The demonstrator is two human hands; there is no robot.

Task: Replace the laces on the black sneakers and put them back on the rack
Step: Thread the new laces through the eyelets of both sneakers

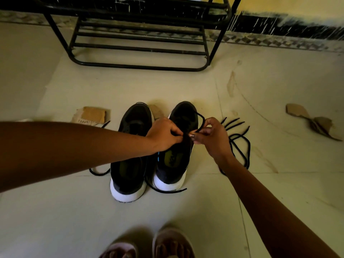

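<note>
Two black sneakers with white soles stand side by side on the floor, heels toward me: the left sneaker [130,157] and the right sneaker [176,161]. Over the right sneaker's tongue, my left hand [163,135] pinches a black lace [202,120]. My right hand [212,135] pinches the same lace, which loops up over the shoe's toe. Loose lace ends trail on the floor behind the heels [167,190]. A bundle of black laces [240,144] lies on the floor just right of my right hand.
The black metal shoe rack [141,43] stands against the wall ahead, its lower bars bare. Torn cardboard pieces lie at the left [93,114] and far right [314,121]. My sandalled feet [149,244] are at the bottom edge.
</note>
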